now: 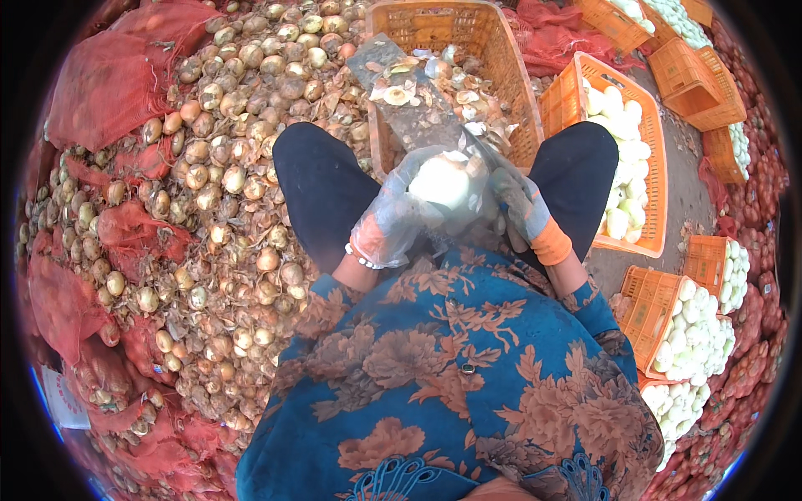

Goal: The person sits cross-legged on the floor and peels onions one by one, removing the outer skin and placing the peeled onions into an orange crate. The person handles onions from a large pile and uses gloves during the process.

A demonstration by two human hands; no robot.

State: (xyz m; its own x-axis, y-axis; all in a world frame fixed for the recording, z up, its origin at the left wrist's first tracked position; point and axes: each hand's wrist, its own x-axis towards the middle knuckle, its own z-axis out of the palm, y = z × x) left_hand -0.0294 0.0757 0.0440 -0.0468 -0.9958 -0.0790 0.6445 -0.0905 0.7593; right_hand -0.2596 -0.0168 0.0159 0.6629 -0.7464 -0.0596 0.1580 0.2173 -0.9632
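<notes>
Between my knees, my left hand (401, 210), in a work glove with a clear plastic glove over it, holds a large peeled white onion (442, 180). My right hand (521, 203), in a grey and orange work glove, grips a knife (485, 149) whose blade points up and away, close to the onion's right side; the handle is hidden in the fingers. Just beyond my hands, a dirty board (416, 122) lies across an orange plastic crate (529, 94). Onion skins and cut ends (396, 94) lie on the board and in the crate.
Unpeeled onions (210, 169) and red mesh sacks (106, 87) spread out on the left. At my right knee stands an orange crate (658, 188) of peeled onions (630, 150). More filled crates (648, 307) and stacked red sacks (755, 319) line the right side.
</notes>
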